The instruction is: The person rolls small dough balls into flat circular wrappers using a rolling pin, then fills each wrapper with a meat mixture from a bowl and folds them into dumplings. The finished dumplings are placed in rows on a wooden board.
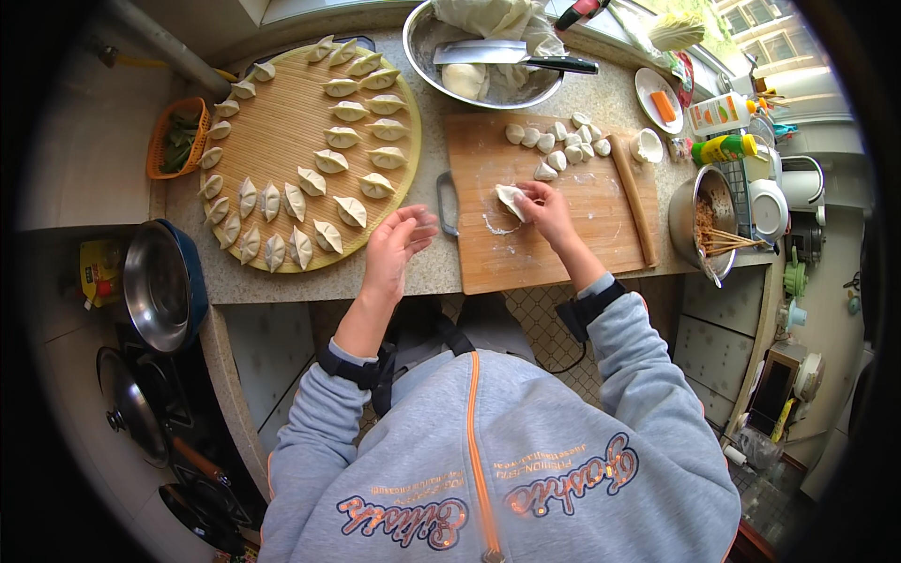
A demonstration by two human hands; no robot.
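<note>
My right hand (547, 214) holds a folded dumpling (509, 201) by its side, just over the floured wooden cutting board (486, 260). My left hand (400, 246) is raised with fingers apart and nothing in it, between the board and a round tray (267, 141). Pleated dumplings (352, 211) stand in rows and around the rim of that tray. On the board lie several small pieces of dough (556, 160) and a wooden rolling pin (633, 200).
Behind the board, a cleaver (486, 52) rests across a metal bowl (415, 56) holding dough and cloth. At right stands a metal pot (686, 232) of filling with chopsticks. An orange basket (155, 158) of greens is at left. A small white bowl (646, 146) is near the rolling pin.
</note>
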